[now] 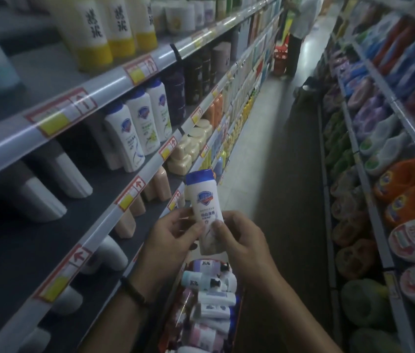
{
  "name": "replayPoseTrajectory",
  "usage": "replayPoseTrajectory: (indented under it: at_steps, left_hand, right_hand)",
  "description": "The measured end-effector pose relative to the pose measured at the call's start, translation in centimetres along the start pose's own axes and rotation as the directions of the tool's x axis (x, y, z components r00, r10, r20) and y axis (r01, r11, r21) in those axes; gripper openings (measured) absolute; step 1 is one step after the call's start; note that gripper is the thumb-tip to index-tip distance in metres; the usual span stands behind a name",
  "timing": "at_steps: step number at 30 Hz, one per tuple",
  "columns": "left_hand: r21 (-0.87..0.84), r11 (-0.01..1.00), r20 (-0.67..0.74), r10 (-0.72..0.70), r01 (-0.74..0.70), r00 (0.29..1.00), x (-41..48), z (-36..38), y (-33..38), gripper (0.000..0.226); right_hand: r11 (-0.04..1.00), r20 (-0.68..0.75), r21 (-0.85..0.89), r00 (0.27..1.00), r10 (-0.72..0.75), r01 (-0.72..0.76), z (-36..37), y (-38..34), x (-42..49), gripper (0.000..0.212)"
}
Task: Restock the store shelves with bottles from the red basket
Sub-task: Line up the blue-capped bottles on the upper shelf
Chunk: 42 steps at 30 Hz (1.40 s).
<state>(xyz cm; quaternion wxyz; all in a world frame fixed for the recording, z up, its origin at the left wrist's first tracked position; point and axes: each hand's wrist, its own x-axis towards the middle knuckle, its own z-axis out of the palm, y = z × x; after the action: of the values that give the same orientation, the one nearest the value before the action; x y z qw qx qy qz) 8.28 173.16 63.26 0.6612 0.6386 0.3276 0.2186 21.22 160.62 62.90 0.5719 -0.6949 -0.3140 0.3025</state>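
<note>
Left hand (173, 233): fingers curled round the lower left side of the bottle (202, 202), thumb on the front label. Dark beaded bracelet (135, 289) on the wrist.

Right hand (242, 235): grips the lower right side of the same bottle, thumb on the label; the hands are close together, both clasped on it.

Bottle: white, blue cap, blue shield logo. Cap up, leaning slightly left, held in the air above the red basket (177, 307), off any shelf.

Red basket: below the forearms, filled with white and pink bottles lying on their sides.

Left shelves (114, 80): grey rails with red-and-yellow price labels (61, 113).
- Top tier: pale bottles with yellow bases (94, 29).
- Second tier: matching blue-capped white bottles (135, 128) standing in a row, dark bottles just beyond.
- Third tier: beige bottles (160, 184).

Right shelves: orange detergent pouches (405, 194), with purple, green and white packs above.

Aisle floor (265, 149): pale tile. At the far end a person (300, 26) stands beside a second red basket (280, 57).
</note>
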Motion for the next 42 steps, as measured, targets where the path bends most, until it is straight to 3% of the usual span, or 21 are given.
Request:
replayPoseTrajectory:
  at_steps: [9,18,22,26,30,37,42]
  left_hand:
    - [0.013,0.988,-0.155,0.153,-0.152,0.976,-4.2,-2.9,5.2,0.05]
    - [0.017,0.981,-0.298,0.191,-0.195,0.935,-9.4,-7.2,9.5,0.044]
    - [0.045,0.978,-0.358,0.207,-0.205,0.911,-11.7,-9.8,10.8,0.037]
    - [0.094,0.972,-0.397,0.233,-0.213,0.888,-13.9,-12.0,11.8,0.041]
    - [0.155,0.96,-0.428,0.278,-0.234,0.86,-15.8,-14.6,12.3,0.03]
    - [0.191,0.949,-0.454,0.313,-0.252,0.834,-18.3,-16.9,13.4,0.031]
    - [0.197,0.947,-0.511,0.32,-0.254,0.798,-20.9,-16.7,13.8,0.038]
  right_hand:
    - [0.991,0.166,0.114,0.982,-0.094,0.076,2.0,-6.0,-0.4,0.038]
    - [0.976,0.336,0.131,0.919,-0.207,0.172,6.0,-12.0,-1.6,0.036]
    - [0.974,0.397,0.133,0.891,-0.222,0.183,8.5,-13.8,-2.1,0.025]
    - [0.967,0.415,0.14,0.874,-0.251,0.211,11.1,-15.3,-2.8,0.023]
    - [0.952,0.405,0.188,0.864,-0.299,0.241,14.0,-16.9,-4.0,0.03]
    - [0.929,0.414,0.237,0.836,-0.36,0.283,16.8,-18.7,-5.8,0.018]
    - [0.924,0.519,0.239,0.765,-0.381,0.298,17.0,-19.3,-6.3,0.036]
